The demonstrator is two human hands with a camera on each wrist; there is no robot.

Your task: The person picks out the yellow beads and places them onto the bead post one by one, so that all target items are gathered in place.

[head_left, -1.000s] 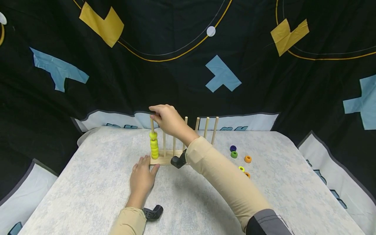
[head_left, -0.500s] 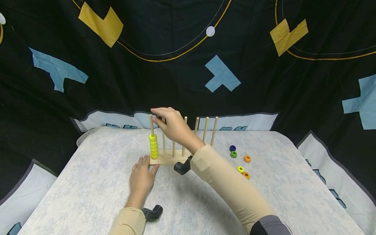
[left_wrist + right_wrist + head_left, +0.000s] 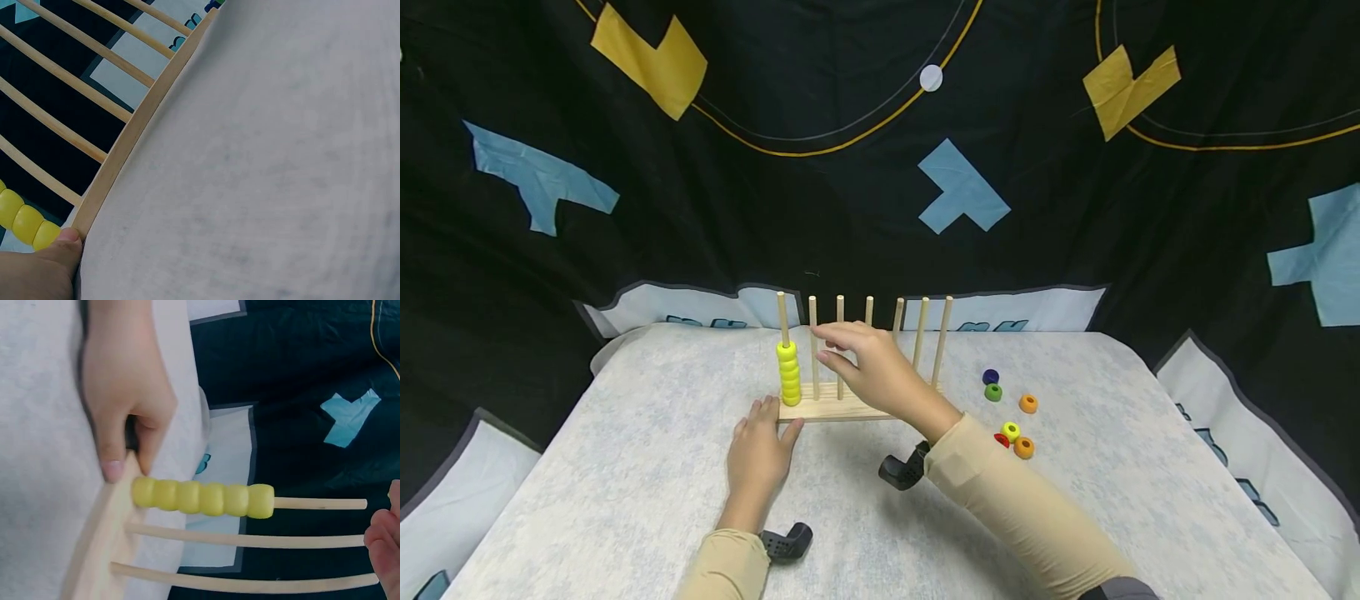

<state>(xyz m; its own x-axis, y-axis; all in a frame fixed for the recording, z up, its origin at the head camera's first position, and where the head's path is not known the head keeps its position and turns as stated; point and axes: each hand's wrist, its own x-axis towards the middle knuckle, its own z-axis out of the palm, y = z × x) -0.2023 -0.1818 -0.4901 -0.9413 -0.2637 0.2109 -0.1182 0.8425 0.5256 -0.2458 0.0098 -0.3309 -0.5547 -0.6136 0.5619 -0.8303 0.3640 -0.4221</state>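
Note:
A wooden bead stand [image 3: 842,408] with several upright pegs is on the table. Its leftmost peg carries a stack of yellow beads [image 3: 789,375], bare wood showing above the top one. My left hand [image 3: 758,454] grips the left end of the base; in the right wrist view that left hand [image 3: 128,381] has its thumb on the front edge and fingers behind. My right hand [image 3: 880,367] is in front of the middle pegs, thumb and fingers apart, holding nothing. Only the fingertips [image 3: 384,544] of it show in the right wrist view, near the peg ends.
Loose beads lie right of the stand: purple [image 3: 991,377], green [image 3: 992,392], two orange ones, the nearer orange bead [image 3: 1024,447] beside a yellow bead [image 3: 1011,431] and a partly hidden red bead [image 3: 1002,439]. A black curtain [image 3: 850,225] hangs behind the table.
The top yellow bead has dropped down the left peg onto the stack. My right hand has left the peg's top, moving right and down. The left hand stays put.

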